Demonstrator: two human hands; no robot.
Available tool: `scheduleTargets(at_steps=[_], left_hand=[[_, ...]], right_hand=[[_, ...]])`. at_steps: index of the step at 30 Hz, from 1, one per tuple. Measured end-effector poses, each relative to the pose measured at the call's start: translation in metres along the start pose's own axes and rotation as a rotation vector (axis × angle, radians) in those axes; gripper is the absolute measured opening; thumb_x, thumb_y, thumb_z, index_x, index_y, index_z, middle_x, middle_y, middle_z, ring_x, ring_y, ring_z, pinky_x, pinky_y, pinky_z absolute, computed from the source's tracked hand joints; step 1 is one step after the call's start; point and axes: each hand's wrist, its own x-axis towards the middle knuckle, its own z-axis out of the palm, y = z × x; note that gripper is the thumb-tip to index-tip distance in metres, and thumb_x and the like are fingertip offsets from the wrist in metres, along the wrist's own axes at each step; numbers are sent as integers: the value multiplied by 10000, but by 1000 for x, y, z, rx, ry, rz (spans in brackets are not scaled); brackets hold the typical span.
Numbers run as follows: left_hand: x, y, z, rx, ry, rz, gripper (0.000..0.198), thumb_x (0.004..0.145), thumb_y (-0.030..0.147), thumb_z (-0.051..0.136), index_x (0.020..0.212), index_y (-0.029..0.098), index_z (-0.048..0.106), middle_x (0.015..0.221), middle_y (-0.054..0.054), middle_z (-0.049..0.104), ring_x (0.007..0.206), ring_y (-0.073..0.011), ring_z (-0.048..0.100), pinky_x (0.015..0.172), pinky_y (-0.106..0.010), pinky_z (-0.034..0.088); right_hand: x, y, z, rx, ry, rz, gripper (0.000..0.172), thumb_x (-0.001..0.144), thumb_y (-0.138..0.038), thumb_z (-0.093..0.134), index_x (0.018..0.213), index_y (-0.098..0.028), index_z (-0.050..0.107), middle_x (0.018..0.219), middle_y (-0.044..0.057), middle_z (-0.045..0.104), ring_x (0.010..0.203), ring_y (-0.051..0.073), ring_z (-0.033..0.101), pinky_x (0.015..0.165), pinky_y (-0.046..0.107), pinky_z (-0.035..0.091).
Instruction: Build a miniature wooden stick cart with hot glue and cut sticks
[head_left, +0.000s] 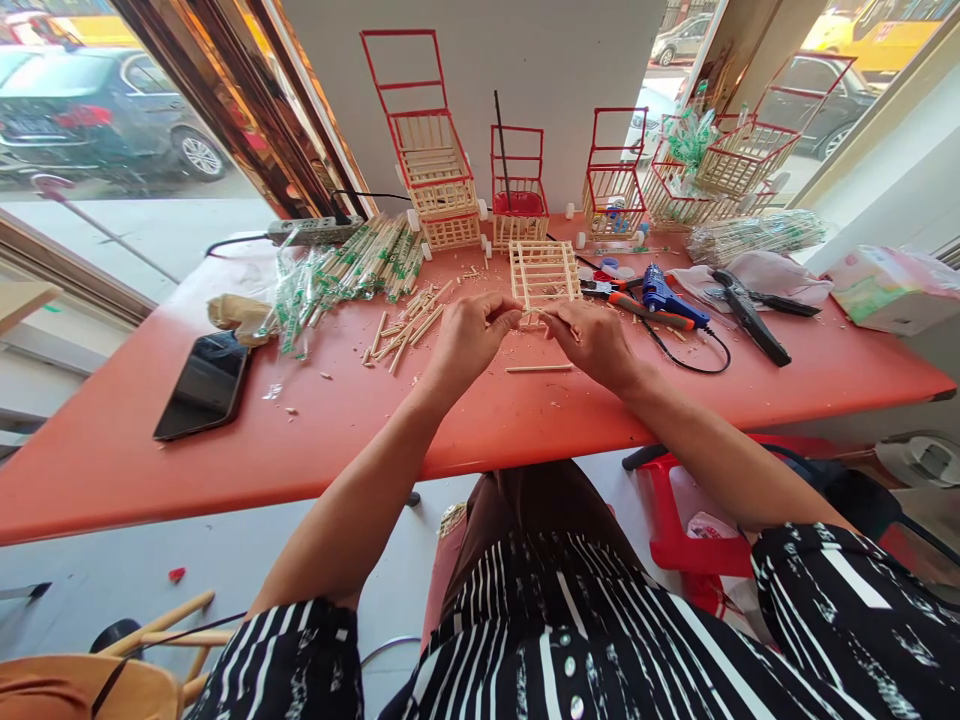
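Note:
Both my hands meet over the middle of the red table (pixel 112 440). My left hand (pixel 469 335) is closed in a pinch on one end of a thin wooden stick (pixel 531 314). My right hand (pixel 592 338) pinches the other end. Just beyond my fingers a small wooden lattice panel (pixel 544 272) made of sticks lies flat. Below my hands a single loose stick (pixel 538 369) rests on the table. A scatter of cut sticks (pixel 405 328) lies to the left of my left hand.
A black phone (pixel 202 385) lies at the left. Wrapped chopsticks (pixel 352 265) are piled behind it. A blue glue gun (pixel 664 293), orange-handled pliers (pixel 637 306) and a black tool (pixel 750 315) sit at the right. Red-framed stick carts (pixel 439 180) line the back edge.

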Motion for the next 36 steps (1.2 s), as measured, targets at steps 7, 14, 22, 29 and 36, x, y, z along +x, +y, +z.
scheduleTargets(at_steps=[7, 14, 22, 29, 36], left_hand=[[0, 1, -2, -21, 4, -23, 135, 879, 222, 735, 829, 197, 858, 781, -35, 814, 698, -168, 682, 686, -275, 494], [3, -5, -5, -211, -95, -88, 210, 827, 372, 778, 821, 174, 848, 737, -59, 797, 611, -153, 639, 573, -263, 509], [-6, -2, 10, -144, -168, -62, 154, 805, 341, 797, 766, 202, 850, 779, -42, 821, 741, -192, 711, 731, -311, 550], [2, -7, -1, -272, -80, -130, 314, 732, 497, 894, 811, 195, 860, 811, -56, 816, 760, -193, 694, 722, -310, 542], [3, -10, -1, -375, 10, -177, 342, 703, 506, 931, 826, 197, 850, 706, -22, 739, 689, -157, 623, 655, -290, 505]], right_hand=[[0, -5, -4, 35, 12, -10, 632, 1143, -661, 352, 1008, -198, 759, 917, 93, 801, 867, 223, 730, 828, 337, 496], [5, -1, -28, 84, 220, 158, 677, 1135, -704, 317, 1010, -218, 772, 806, 56, 787, 767, 198, 736, 803, 337, 540], [6, 8, -33, 76, 303, 215, 657, 1120, -724, 361, 976, -225, 763, 790, 43, 779, 720, 178, 720, 742, 317, 537], [6, 18, -50, 18, 93, 212, 281, 1080, -380, 627, 924, -212, 790, 819, 37, 799, 728, 193, 702, 758, 338, 517], [-26, 22, -58, -72, -334, 55, 133, 976, -282, 762, 1074, -228, 834, 1093, 90, 797, 1052, 286, 706, 930, 407, 507]])
